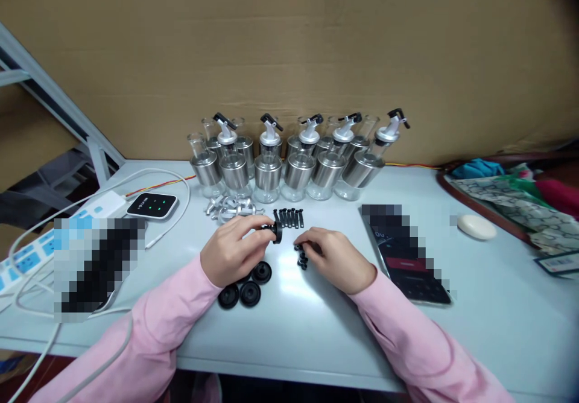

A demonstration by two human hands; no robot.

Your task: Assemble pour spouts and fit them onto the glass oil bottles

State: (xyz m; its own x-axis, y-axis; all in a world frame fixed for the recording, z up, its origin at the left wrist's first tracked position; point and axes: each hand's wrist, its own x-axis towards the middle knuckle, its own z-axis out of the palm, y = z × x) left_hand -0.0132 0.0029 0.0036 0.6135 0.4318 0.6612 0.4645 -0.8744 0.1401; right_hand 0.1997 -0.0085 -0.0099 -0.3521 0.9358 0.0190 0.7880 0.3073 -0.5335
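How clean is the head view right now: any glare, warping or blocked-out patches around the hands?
Head view: soft glare on the white table between left hand and right hand; wide-angle bending tilts the outer bottles; corners darken; two pixelated patches, at left and over the dark device.

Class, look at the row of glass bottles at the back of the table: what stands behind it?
Behind the glass bottles rises a brown cardboard wall, and a red-and-yellow wire runs along its foot. The bottles cover the stretch of table directly behind them, so nothing there can be seen.
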